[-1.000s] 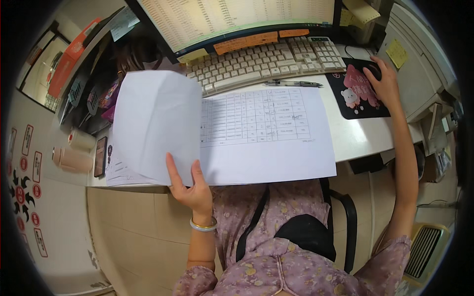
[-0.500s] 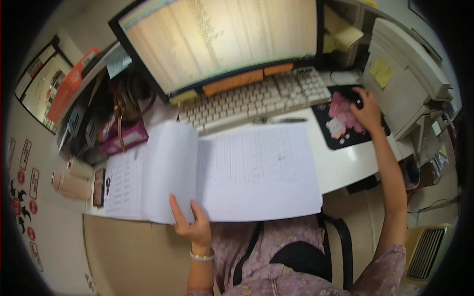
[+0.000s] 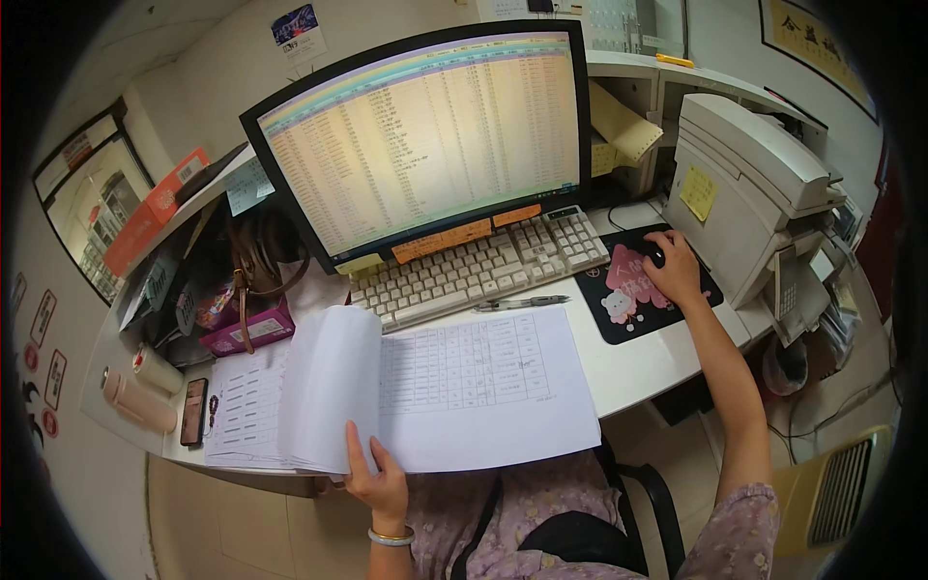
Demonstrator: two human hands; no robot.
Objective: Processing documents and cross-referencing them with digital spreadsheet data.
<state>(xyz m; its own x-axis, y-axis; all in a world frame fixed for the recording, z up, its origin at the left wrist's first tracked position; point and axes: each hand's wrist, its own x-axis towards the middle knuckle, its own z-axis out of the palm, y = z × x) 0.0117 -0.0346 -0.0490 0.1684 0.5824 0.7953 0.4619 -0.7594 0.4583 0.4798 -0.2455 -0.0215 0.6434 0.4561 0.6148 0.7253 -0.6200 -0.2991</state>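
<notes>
At the lower edge of a stack of printed sheets (image 3: 474, 425), my left hand (image 3: 380, 488) holds the curled-over sheets (image 3: 331, 387). Its index finger and thumb lie over the paper, and the other fingers are partly hidden. The page to the right of the curl shows a printed table with a handwritten mark. My right hand (image 3: 679, 273) rests closed over a dark computer mouse (image 3: 659, 255), which the fingers mostly cover. Under the mouse lies a black mouse pad (image 3: 633, 327) with a pink pattern. A monitor (image 3: 425, 145) displays a table of many rows.
A white keyboard (image 3: 483, 269) and a pen (image 3: 522, 304) lie beyond the papers. To the left are a phone (image 3: 193, 411), a pink bottle (image 3: 140, 401), a purple box (image 3: 251, 329) and a brown bag (image 3: 261, 266). A printer-like machine (image 3: 744, 184) stands at right.
My view has tilted upward, so the whole screen shows and the desk sits lower in the picture. The left hand keeps hold of the curled sheets; the right hand stays on the mouse.
</notes>
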